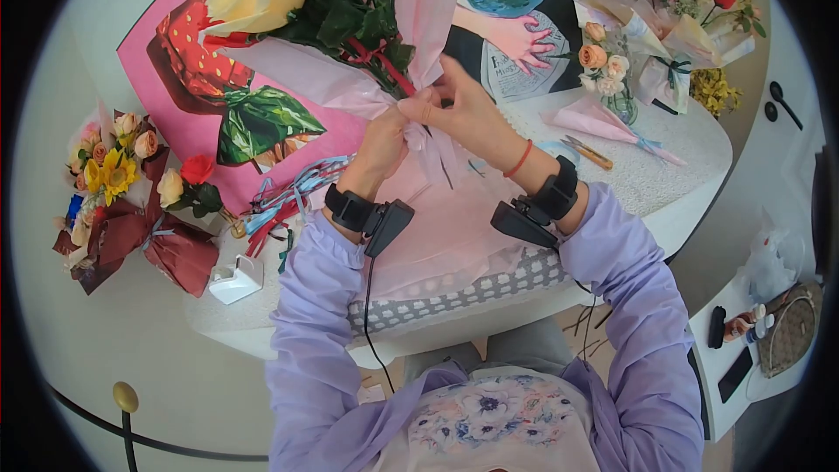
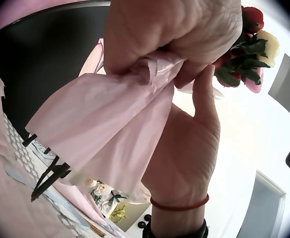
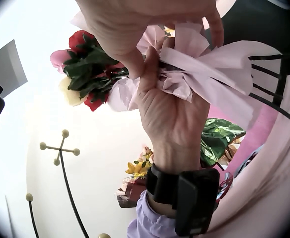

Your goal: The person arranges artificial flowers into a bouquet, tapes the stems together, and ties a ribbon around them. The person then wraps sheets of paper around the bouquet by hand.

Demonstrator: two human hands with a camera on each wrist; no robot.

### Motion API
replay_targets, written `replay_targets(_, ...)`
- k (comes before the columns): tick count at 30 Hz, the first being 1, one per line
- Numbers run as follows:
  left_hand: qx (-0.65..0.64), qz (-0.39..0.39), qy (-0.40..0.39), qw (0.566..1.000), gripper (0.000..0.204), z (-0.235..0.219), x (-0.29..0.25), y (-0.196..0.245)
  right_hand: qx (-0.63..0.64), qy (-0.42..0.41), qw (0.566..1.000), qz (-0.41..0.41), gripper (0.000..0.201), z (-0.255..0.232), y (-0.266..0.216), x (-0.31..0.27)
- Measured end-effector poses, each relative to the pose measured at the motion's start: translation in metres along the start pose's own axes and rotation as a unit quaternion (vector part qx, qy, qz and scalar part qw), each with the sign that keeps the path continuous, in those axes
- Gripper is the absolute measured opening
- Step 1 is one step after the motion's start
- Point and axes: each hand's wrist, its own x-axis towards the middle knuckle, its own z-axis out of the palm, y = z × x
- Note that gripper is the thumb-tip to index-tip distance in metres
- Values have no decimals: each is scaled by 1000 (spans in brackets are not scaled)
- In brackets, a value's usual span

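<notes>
Both hands meet at the gathered neck of a rose bouquet (image 1: 345, 13) with cream, red and pink blooms and dark green leaves. Pale pink wrapping paper (image 2: 100, 121) surrounds it, bunched at the neck and flaring below; dark stem ends (image 2: 53, 178) poke out past its lower edge. My left hand (image 1: 382, 147) grips this neck, its fingers curled round paper and stems. From the other side my right hand (image 1: 468, 114) pinches the paper, its thumb close against the left thumb in the right wrist view (image 3: 150, 29). The right fingertips are partly hidden behind the paper.
Pink sheets (image 1: 446, 240) cover the table's front. Left are a burgundy-wrapped bouquet (image 1: 179, 249), ribbons (image 1: 301, 183) and a white tape dispenser (image 1: 236, 280). Right lie an orange-handled cutting tool (image 1: 590, 152) and a pink paper cone (image 1: 603, 122), near a glass vase (image 1: 622, 105) of flowers.
</notes>
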Motion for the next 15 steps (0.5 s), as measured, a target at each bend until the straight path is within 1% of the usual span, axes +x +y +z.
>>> replay_targets(1,15,0,-22,1000,30,3,0,3,-1,2,1000,-1,58,-2,-6,0)
replay_targets(2,16,-1,-24,1000,30,7,0,4,-19,-25,999,15,56,-3,-14,-1)
replay_targets(3,14,5,12,1000,31,11,-2,3,-37,-52,997,33,55,-4,-17,-2)
replay_targets(4,12,10,49,999,31,17,-5,4,-36,-50,997,36,55,-3,-16,-4)
replay_targets(5,11,6,49,999,31,11,-2,4,4,-27,999,23,53,-2,-14,-6)
replay_targets(6,-6,-3,-17,1000,32,1,6,5,44,-6,999,9,50,-1,-11,-7)
replay_targets(7,-23,-12,-82,996,32,-5,9,6,45,-7,999,11,50,2,2,-7)
replay_targets(8,-23,-13,-80,996,32,-1,7,8,-7,35,997,-66,50,7,19,-7)
replay_targets(9,-29,-2,-45,999,32,3,6,10,-59,78,985,-143,49,8,34,-7)
replay_targets(10,-35,10,-10,999,32,8,5,11,-59,78,985,-143,49,8,28,-10)
replay_targets(11,-34,9,-12,999,32,12,6,11,-138,99,977,-129,50,6,22,-16)
replay_targets(12,-56,25,21,998,32,15,6,10,-216,119,962,-115,52,5,16,-20)
replay_targets(13,-76,42,53,995,32,17,5,11,-216,120,962,-115,52,4,5,-21)
replay_targets(14,-76,42,53,995,32,19,3,12,-204,130,964,-108,48,4,-5,-21)
replay_targets(15,-75,41,33,996,32,20,1,13,-191,138,967,-100,44,4,-11,-21)
